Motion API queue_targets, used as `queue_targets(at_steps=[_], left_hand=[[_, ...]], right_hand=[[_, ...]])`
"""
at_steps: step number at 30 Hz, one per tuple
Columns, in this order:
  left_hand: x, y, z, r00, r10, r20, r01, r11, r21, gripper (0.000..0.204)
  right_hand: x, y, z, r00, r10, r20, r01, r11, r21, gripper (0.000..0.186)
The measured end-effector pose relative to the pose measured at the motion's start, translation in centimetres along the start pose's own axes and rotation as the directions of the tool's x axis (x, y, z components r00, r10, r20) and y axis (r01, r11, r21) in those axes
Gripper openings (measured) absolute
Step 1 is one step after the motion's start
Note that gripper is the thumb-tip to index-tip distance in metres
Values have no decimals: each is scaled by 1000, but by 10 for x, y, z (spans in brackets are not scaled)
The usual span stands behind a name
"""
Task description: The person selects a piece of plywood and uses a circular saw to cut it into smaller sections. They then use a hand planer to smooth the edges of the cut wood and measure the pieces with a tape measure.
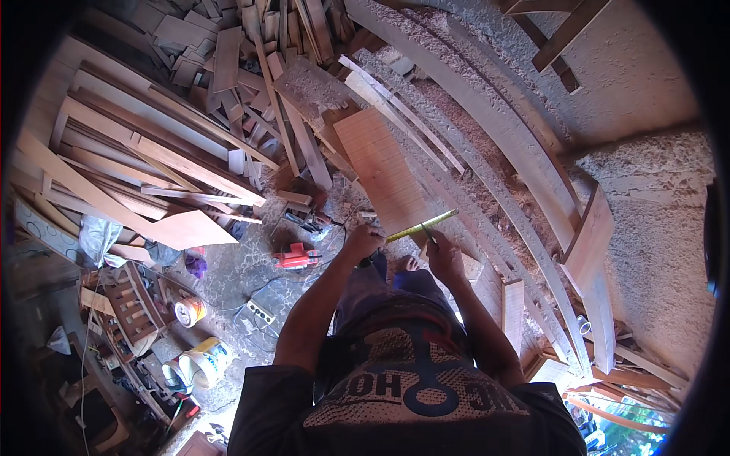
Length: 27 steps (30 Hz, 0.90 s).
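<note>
A light-brown wooden board (382, 171) stretches away in front of me. Across its near end lies a yellow tape measure (426, 224), drawn out to the right past the board's edge. My left hand (365, 243) is closed on the tape measure at the board's left corner; a dark part, perhaps its case, shows under the fingers. My right hand (446, 261) is closed round a thin dark stick (429, 232), possibly a pencil, whose upper end meets the tape. What supports the board's near end is mostly hidden.
Long sawn planks (487, 129) run along the right beside a rough wall (646, 205). Offcuts (182, 45) pile up at the far left, above stacked boards (152, 167). On the floor are a red tool (296, 256), a power strip (260, 312) with cords, and buckets (207, 360).
</note>
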State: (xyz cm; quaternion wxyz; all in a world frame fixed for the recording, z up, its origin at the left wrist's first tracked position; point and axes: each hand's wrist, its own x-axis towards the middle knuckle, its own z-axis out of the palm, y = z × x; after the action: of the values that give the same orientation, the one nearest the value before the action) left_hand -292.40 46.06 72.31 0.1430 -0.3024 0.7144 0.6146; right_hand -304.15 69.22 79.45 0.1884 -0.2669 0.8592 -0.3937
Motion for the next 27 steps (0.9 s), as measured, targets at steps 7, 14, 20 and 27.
queue_targets(at_steps=[7, 14, 20, 27], left_hand=[[-4, 3, 1, 1000, -9, -4, 9, 997, -80, 19], [-1, -2, 4, 1000, -18, -10, 17, 997, -78, 16], [2, -13, 3, 1000, 3, -22, -4, 999, -41, 17], [2, -11, 7, 999, 13, -53, -14, 999, -29, 20]], right_hand=[[-1, -2, 2, 994, 69, -86, -74, 996, -56, 27], [-3, 4, 3, 996, 31, -85, -35, 998, -48, 29], [-3, -6, 7, 999, -41, 8, 42, 985, -166, 32], [-1, -6, 9, 998, 7, 65, 9, 967, -253, 30]])
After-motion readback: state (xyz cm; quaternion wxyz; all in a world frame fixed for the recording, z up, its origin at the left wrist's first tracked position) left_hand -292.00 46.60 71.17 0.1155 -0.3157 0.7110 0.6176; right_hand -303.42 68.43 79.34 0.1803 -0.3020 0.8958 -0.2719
